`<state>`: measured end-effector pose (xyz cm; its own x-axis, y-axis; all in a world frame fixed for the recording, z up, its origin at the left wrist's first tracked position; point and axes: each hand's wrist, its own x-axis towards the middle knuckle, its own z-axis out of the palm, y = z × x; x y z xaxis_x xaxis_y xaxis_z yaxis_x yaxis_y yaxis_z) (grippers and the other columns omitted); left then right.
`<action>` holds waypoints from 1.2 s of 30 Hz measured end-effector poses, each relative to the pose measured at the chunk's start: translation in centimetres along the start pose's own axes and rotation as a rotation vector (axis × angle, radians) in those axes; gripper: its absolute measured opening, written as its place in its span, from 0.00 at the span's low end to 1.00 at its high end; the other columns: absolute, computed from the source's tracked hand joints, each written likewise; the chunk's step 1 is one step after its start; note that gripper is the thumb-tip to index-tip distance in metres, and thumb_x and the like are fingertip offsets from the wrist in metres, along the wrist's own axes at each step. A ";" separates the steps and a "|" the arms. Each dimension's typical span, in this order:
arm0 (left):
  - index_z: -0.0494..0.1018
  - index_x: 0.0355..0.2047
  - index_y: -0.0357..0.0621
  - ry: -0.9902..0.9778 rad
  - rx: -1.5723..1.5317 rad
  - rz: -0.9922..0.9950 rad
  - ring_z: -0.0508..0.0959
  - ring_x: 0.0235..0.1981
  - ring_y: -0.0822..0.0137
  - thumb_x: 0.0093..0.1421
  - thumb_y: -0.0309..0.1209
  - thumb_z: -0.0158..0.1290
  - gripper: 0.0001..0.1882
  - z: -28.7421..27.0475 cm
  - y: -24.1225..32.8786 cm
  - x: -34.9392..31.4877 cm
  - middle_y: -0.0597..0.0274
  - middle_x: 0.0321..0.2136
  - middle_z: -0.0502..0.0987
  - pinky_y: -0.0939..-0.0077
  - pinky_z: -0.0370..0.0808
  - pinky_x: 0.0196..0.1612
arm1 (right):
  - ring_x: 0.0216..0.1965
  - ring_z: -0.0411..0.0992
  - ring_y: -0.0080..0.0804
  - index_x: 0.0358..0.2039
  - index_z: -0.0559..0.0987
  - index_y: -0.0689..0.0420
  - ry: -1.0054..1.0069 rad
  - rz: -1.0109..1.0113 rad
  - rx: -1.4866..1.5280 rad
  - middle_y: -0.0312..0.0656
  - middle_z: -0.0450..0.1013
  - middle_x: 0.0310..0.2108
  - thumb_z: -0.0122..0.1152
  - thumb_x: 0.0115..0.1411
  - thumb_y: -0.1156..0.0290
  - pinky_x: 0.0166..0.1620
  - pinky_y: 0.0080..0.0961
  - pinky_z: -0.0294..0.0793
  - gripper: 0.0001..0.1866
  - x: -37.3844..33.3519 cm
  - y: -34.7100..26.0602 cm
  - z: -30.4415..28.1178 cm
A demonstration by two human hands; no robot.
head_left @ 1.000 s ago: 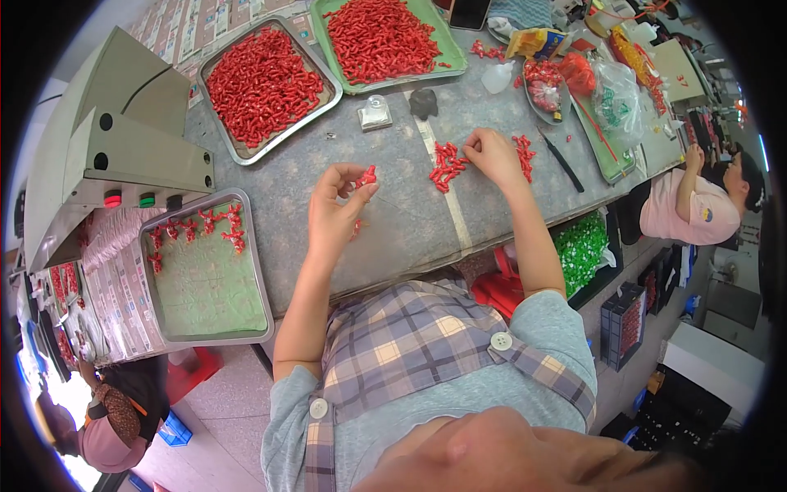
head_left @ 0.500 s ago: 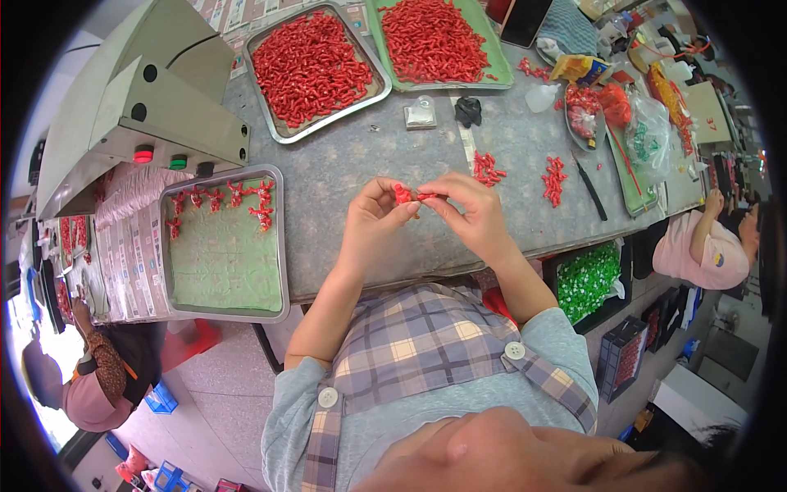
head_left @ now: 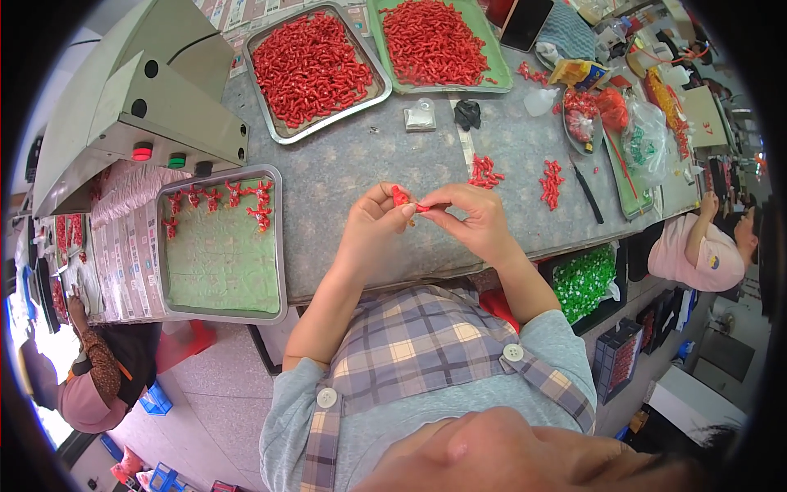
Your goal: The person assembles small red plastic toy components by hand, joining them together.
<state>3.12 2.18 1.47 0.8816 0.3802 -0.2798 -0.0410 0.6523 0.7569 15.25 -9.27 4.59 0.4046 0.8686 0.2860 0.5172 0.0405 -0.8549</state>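
Over the near part of the table, my left hand [head_left: 366, 230] pinches a small red plastic figure [head_left: 400, 196] between thumb and fingers. A bit of yellow shows at its lower side. My right hand [head_left: 478, 223] is closed on a small red plastic piece [head_left: 422, 208], held against the figure's right side. Fingertips cover much of both. To the left, a metal tray [head_left: 284, 246] with a green lining bears several similar red figures [head_left: 234, 193] along its far end. Beyond my right hand lie two small piles of loose red pieces [head_left: 485, 172].
Two trays heaped with red pieces [head_left: 311, 70] stand at the back. A grey machine [head_left: 184, 123] with coloured buttons is at left. A black-handled tool [head_left: 588, 195], a black crumpled scrap [head_left: 467, 114] and a bin of green pieces [head_left: 584, 283] are rightward. Co-workers sit at both sides.
My right fingertips have turned slightly, and the red piece in them sits a little lower against the figure. My left hand still holds the figure in nearly the same place.
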 end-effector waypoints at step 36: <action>0.67 0.33 0.44 0.135 -0.113 0.026 0.67 0.20 0.82 0.55 0.32 0.51 0.08 -1.6 -0.3 -0.1 0.60 0.33 0.74 0.89 0.64 0.24 | 0.34 0.69 0.38 0.25 0.72 0.57 -0.221 -0.135 -0.832 0.40 0.70 0.26 0.52 0.48 0.72 0.35 0.35 0.68 0.03 12.1 8.1 -2.6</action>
<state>2.29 3.02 0.33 0.8087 0.4773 -0.3436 -0.1221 0.7078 0.6958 26.36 0.30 2.27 0.1885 0.9620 0.1977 0.9682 -0.1483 -0.2015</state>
